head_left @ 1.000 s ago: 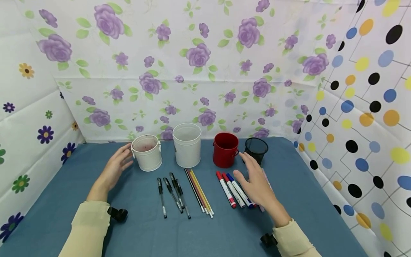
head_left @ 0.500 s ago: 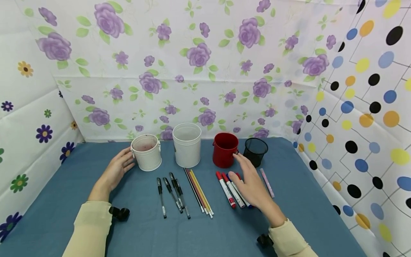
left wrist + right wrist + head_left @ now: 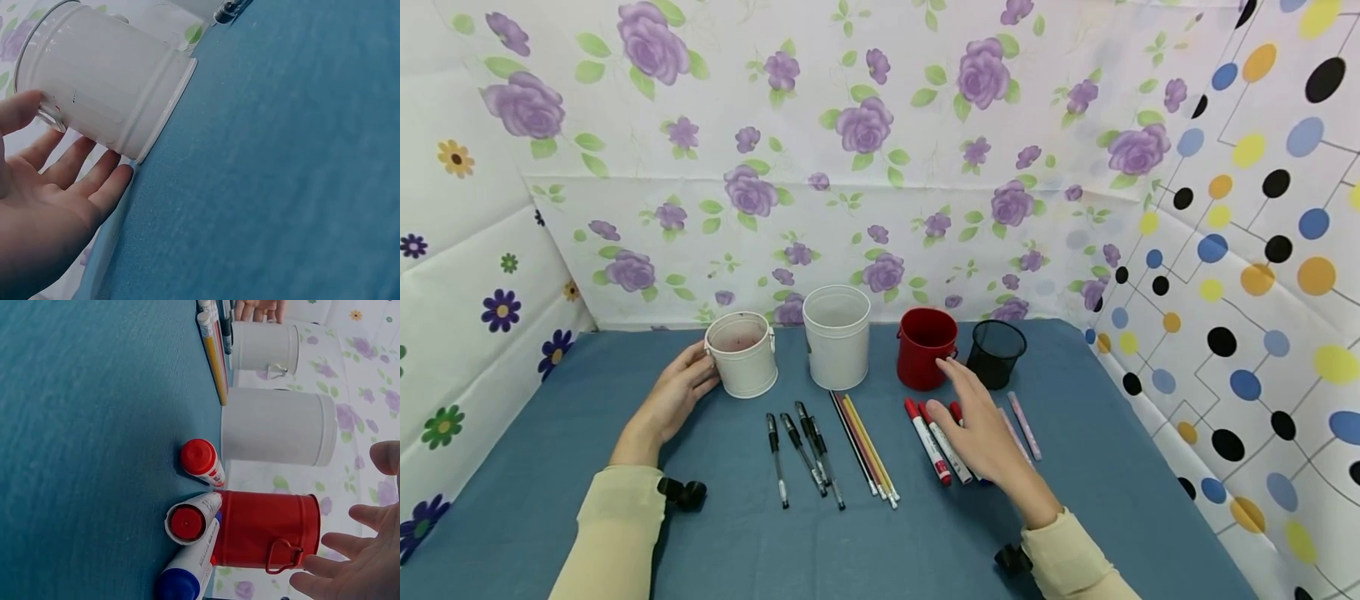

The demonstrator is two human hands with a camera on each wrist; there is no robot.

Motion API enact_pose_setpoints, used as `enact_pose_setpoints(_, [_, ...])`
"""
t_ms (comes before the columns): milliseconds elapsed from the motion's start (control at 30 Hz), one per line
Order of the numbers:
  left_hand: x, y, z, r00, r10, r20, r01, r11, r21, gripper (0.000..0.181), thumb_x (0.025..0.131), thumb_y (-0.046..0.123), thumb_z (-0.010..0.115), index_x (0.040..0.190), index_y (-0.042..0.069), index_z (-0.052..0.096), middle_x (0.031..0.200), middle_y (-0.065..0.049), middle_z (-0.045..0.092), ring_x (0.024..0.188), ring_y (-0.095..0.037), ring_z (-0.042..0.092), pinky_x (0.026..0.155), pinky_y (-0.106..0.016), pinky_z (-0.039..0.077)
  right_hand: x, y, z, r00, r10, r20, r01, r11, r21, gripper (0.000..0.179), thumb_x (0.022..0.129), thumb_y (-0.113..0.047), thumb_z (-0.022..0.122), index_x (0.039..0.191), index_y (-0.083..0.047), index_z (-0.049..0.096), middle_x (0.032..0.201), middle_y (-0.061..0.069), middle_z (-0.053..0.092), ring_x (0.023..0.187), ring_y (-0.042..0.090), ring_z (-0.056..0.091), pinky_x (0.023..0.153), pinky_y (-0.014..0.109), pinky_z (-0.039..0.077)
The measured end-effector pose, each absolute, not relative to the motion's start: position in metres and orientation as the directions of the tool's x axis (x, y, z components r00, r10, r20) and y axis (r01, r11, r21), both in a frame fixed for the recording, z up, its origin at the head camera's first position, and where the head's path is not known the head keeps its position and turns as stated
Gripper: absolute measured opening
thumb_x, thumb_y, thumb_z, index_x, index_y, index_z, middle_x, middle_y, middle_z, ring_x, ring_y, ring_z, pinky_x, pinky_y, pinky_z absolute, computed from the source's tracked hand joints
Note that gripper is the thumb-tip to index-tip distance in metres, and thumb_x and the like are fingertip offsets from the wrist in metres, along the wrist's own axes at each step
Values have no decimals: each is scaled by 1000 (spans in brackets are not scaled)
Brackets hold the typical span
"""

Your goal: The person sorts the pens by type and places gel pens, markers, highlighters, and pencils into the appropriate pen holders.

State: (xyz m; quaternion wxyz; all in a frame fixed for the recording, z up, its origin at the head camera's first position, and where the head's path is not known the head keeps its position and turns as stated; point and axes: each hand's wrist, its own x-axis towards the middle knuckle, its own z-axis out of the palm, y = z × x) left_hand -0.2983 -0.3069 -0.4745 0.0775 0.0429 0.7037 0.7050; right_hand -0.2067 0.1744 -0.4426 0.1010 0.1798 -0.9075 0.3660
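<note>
My left hand (image 3: 673,402) is at the left side of the small white bucket (image 3: 747,367), its fingers extended along the wall. In the left wrist view the thumb lies by the bucket's metal handle (image 3: 51,117) and the fingertips reach toward its base. My right hand (image 3: 981,429) hovers with spread fingers over the whiteboard markers (image 3: 928,442), partly hiding them. Its fingertips overlap the right side of the red bucket (image 3: 919,358) in the head view. From the right wrist, the palm and fingers (image 3: 347,545) appear beside that bucket, holding nothing.
Between the hands, a taller white bucket (image 3: 838,354) stands behind several pencils (image 3: 871,450). Several black gel pens (image 3: 778,467) lie left of these. A black mesh pen holder (image 3: 996,358) is at the right, with pink pens (image 3: 1025,427) before it. Patterned cloth walls (image 3: 925,167) enclose the table.
My right hand has moved left, from before the black mesh holder to the red bucket's side, uncovering the pink pens. The left hand stays beside the small white bucket, shifting only slightly.
</note>
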Motion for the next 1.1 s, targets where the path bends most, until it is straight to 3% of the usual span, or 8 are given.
enact_pose_setpoints(433, [-297,-305,-478,-981,191,-22,-23,1,1000,83,113,47,49,173,13,3,177,-19,3,163,-39,9,133,-56,19,-209,165,-438,-908,-270,320,-417,653,-632,67,110,-43,58,168,-19,35,172,11,32,158,35,31,123,71,31])
enact_pose_setpoints(667, [-295,-309,-481,-982,186,-21,-18,15,1000,82,113,48,47,173,13,2,176,-21,5,163,-40,10,132,-55,21,-212,146,-432,-897,-312,313,-442,648,-620,66,108,-40,63,166,-23,37,169,6,39,154,30,40,122,64,39])
enact_pose_setpoints(900, [-296,-309,-484,-981,192,-12,-5,33,999,82,112,49,47,173,15,3,175,-21,8,162,-41,13,132,-55,23,-215,120,-422,-872,-382,306,-485,594,-642,63,106,-33,67,163,-17,45,162,3,49,148,26,48,120,59,44])
enact_pose_setpoints(1100, [-295,-308,-482,-982,189,-8,2,49,999,83,112,50,46,173,14,2,174,-22,11,161,-41,15,131,-55,24,-218,91,-422,-832,-470,295,-538,551,-638,54,106,-29,67,156,-16,54,155,2,57,142,21,55,118,48,49])
